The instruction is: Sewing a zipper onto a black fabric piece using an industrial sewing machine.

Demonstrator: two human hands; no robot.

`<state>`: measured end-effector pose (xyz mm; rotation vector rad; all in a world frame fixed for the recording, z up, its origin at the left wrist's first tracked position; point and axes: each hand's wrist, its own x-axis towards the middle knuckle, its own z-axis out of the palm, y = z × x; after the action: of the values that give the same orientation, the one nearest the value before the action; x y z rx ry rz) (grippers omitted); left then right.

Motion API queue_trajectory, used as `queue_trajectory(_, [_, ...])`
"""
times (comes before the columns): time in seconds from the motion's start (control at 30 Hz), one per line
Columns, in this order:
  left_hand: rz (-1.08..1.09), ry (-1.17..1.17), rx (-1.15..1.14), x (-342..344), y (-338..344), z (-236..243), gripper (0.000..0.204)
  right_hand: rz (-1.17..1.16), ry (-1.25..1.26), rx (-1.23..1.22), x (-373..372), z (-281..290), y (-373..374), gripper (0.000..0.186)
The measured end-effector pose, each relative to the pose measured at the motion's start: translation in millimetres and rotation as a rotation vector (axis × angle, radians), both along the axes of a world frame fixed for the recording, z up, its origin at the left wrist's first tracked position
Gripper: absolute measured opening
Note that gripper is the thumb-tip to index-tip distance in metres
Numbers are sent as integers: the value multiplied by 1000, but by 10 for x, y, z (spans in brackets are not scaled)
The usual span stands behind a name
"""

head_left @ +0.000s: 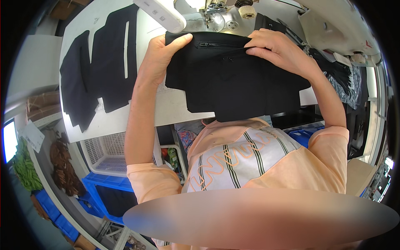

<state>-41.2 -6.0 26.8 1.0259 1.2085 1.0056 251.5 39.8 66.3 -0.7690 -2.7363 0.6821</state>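
A black fabric piece (233,83) with stepped lower corners is stretched between my hands, its near edge hanging over the table's front. A short black zipper (211,44) runs along its upper part, with a small dark mark beneath it. My left hand (163,52) grips the upper left corner, thumb on top. At the upper right my right hand (278,49) pinches the edge between thumb and fingers, close to the zipper's right end. Just beyond the fabric stands the sewing machine's needle area (208,16).
More black cut fabric pieces (110,62) lie on the white table (143,112) at left. A white plastic basket (106,154) and a blue crate (93,183) are below it. On the right, dark items sit beside clear plastic wrap (354,89). A white device arm (162,14) overhangs the table.
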Motion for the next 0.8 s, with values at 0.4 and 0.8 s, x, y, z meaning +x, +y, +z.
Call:
queue_trajectory(0.4, [36, -93, -6, 0, 6, -29, 24, -19, -8, -32, -47, 6, -57, 20])
queue_trajectory(0.8, [338, 552, 561, -136, -638, 202, 32, -121, 42, -53, -50, -37, 15, 15])
